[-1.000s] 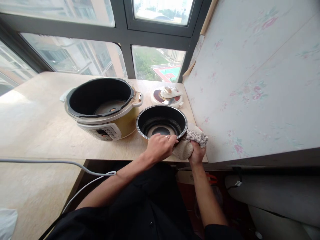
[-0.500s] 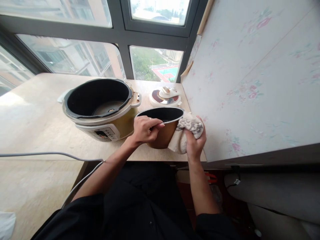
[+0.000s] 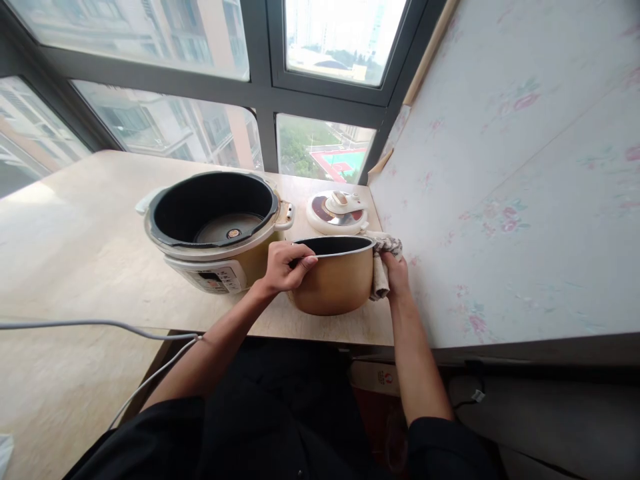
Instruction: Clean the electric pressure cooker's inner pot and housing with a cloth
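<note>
The gold inner pot point(image 3: 336, 285) sits at the near edge of the counter point(image 3: 75, 253), just right of the cooker point(image 3: 215, 220). The left hand point(image 3: 285, 267) grips its rim (fingers over the lip). The right hand point(image 3: 399, 275) clasps a cloth point(image 3: 380, 280) against its right wall.

black top point(image 3: 300, 413) with short sleeves point(image 3: 440, 448), forearms point(image 3: 220, 347) bare

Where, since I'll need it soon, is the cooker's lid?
Head view: the lid lies on the counter by the window, right of the cooker, just behind the inner pot.
</note>
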Tool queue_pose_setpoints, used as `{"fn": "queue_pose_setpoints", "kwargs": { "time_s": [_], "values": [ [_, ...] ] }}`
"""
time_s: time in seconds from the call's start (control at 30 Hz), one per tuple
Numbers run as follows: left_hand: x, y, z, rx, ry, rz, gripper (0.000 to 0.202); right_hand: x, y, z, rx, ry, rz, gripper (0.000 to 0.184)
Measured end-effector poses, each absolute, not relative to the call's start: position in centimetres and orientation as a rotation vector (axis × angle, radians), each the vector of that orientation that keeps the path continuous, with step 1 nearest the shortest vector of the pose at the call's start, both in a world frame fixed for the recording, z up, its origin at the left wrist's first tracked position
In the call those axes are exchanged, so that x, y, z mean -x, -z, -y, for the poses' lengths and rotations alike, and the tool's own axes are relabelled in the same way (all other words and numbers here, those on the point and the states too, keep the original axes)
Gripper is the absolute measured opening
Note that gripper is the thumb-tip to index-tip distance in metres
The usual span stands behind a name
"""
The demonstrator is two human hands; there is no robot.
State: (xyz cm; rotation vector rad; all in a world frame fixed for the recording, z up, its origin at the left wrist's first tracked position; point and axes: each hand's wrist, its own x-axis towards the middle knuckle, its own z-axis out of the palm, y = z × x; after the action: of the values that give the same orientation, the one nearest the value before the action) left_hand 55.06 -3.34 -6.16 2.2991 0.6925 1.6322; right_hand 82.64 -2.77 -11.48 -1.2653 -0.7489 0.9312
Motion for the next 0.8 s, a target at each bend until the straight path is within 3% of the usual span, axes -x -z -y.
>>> {"fn": "queue_pose_setpoints", "kwargs": {
  "time_s": [0.23,0.4,0.63,0.8],
  "values": [
    [-54.5,6.4,2.9,-2.268,-1.645,-0.709,0.037,-79.6,8.3,10.2,1.182,-0.613,0.970,0.063],
    [-54.3,6.4,2.7,-2.339,-1.533,-0.804,0.042,-76.7,6.4,13.4,1.229,-0.327,1.301,0.066],
    [-54.4,5.3,3.2,-2.405,-1.215,-1.163,0.069,-75.3,5.9,13.4,1.232,-0.133,1.374,0.068],
    [-54.8,3.5,4.1,-2.431,-1.019,-1.125,0.054,-75.2,6.1,13.5,1.230,-0.140,1.276,0.065]
  ]
}}
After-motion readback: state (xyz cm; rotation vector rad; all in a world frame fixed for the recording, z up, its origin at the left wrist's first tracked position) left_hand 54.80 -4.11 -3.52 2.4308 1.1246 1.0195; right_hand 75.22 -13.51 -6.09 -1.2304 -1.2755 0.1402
